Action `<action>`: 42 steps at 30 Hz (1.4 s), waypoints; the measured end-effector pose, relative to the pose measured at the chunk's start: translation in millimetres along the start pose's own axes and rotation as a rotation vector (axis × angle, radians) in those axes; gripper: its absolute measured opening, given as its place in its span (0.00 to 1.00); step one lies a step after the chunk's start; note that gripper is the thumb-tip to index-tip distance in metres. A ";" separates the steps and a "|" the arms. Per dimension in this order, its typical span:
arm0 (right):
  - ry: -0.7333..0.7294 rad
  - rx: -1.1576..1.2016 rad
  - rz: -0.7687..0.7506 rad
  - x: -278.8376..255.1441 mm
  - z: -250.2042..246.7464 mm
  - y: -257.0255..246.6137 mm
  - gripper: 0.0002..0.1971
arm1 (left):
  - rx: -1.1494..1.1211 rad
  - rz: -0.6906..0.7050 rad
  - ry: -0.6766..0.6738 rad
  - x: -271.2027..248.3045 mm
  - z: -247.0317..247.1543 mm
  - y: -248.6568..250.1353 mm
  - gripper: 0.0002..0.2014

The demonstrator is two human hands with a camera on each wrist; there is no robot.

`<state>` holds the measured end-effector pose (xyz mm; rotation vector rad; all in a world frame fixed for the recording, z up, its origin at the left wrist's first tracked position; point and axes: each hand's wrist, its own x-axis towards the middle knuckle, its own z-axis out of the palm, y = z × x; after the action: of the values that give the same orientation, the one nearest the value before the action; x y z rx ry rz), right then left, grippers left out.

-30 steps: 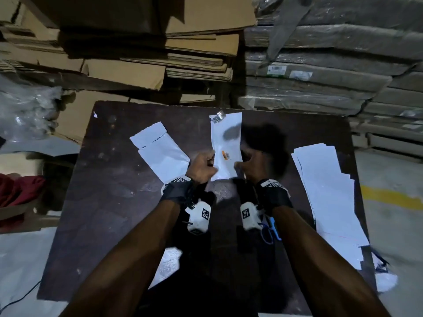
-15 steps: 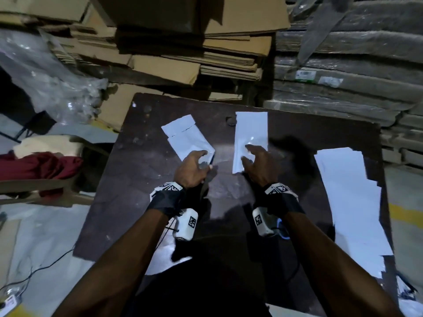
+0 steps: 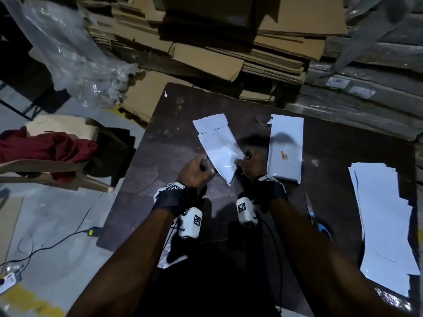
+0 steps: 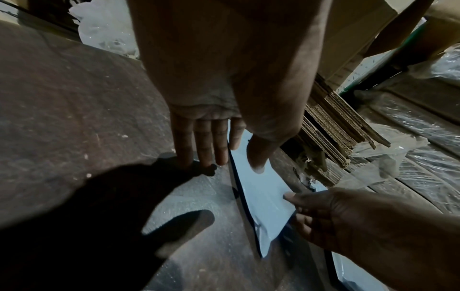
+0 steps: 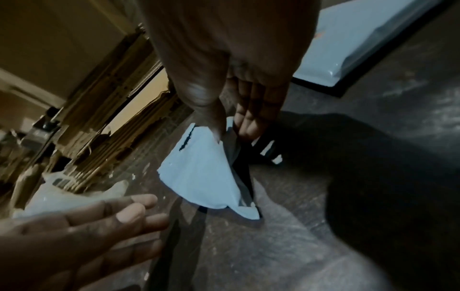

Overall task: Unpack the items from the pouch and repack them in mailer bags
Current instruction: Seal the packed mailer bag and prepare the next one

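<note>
Head view first: right hand [image 3: 251, 164] pinches the near right edge of a white pouch [image 3: 219, 147] that lies slanted on the dark counter [image 3: 174, 124], its torn flap at the far end. The left hand [image 3: 195, 171] sits just beside the pouch's left edge. A second white pouch with an orange mark [image 3: 285, 148] lies flat just to the right, and a stack of mailer bags [image 3: 384, 220] waits well apart at the counter's right side, scissors [image 3: 317, 218] between.

Left wrist view: the left hand [image 4: 214, 110] has its fingers straight, tips down on the counter at the pouch [image 4: 261, 196] edge, thumb resting on the white film; it holds nothing. The right hand [image 4: 348, 222] reaches in from the right.

Right wrist view: thumb and fingers of the right hand [image 5: 231, 88] nip one layer of the pouch [image 5: 201, 177], lifting it so the dark inside shows. The left hand [image 5: 87, 226] hovers open nearby.

To do this step well, I judge the left hand should pin the lower layer while the right peels upward slowly, widening the mouth before reaching in; a sharp tug may rip the thin film further.
</note>
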<state>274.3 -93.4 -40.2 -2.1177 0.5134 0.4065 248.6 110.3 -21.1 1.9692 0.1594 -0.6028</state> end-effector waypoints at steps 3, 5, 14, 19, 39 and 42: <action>0.009 0.190 0.046 -4.8 5.4 -3.5 0.19 | -0.051 -0.036 0.006 5.0 -0.5 -3.6 0.29; -0.050 0.327 0.083 -13.8 4.2 -10.6 0.17 | -0.156 -0.062 0.020 6.8 -1.1 -1.3 0.33; -0.196 0.525 0.079 -40.3 11.5 -30.7 0.10 | -0.481 -0.029 0.187 9.6 -17.5 7.2 0.21; -0.095 0.530 0.000 -39.4 5.3 -45.7 0.03 | -0.425 -0.024 0.043 5.0 -27.8 2.8 0.22; 0.166 -0.347 -0.009 81.1 -69.3 -37.3 0.20 | -0.475 -0.029 0.131 54.9 -23.6 43.4 0.10; 0.175 -0.383 -0.006 90.2 -66.5 -34.7 0.17 | -0.435 -0.053 0.145 61.5 -22.5 48.5 0.11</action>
<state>375.7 -149.6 -21.6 -2.5393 0.5635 0.3376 327.2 98.2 -3.5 1.5874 0.3997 -0.4160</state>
